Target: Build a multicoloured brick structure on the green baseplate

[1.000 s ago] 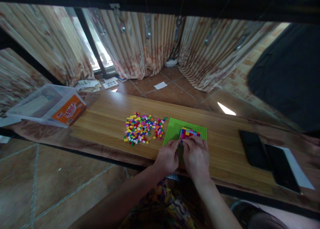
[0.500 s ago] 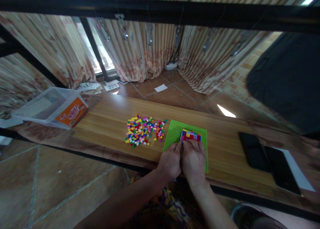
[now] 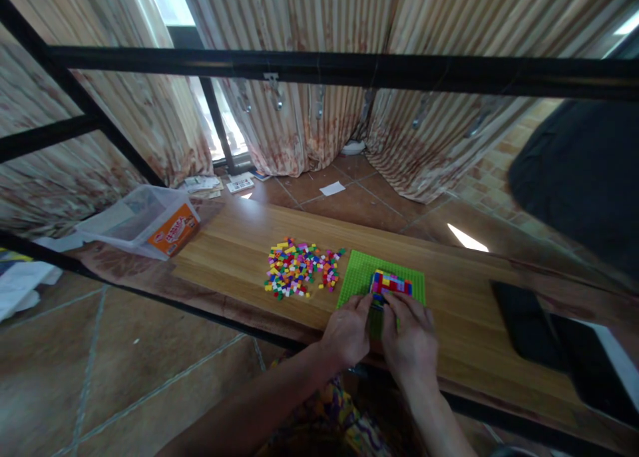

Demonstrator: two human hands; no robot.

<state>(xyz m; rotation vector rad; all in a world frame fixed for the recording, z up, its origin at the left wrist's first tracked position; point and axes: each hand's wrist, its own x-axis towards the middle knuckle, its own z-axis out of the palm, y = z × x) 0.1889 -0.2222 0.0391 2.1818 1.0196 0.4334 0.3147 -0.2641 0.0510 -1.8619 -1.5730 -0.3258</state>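
Note:
A small structure of colourful toy building bricks [image 3: 394, 283] sits on a green studded baseplate [image 3: 358, 269]. Its upper side shows red, yellow, blue and pink bricks. My left hand [image 3: 348, 330] is closed, with its fingertips against the near left corner of the structure. From the right, my right hand [image 3: 412, 337] curls its fingers over the near edge, holding the structure there. Both hands cover the front part of the build, so any single brick between the fingertips is hidden. Loose small bricks [image 3: 294, 269] lie heaped left of the baseplate.
All this rests on a long wooden board [image 3: 239, 244]. A clear plastic bin [image 3: 144, 221] with an orange label stands at the far left. Two dark flat devices [image 3: 526, 324] lie at the right. A black metal bar [image 3: 319, 68] crosses in front of the curtains.
My hands have drawn apart slightly, the right one shifting right, uncovering more of the brick structure's near side. The camera view has also moved, placing the scene lower and farther right.

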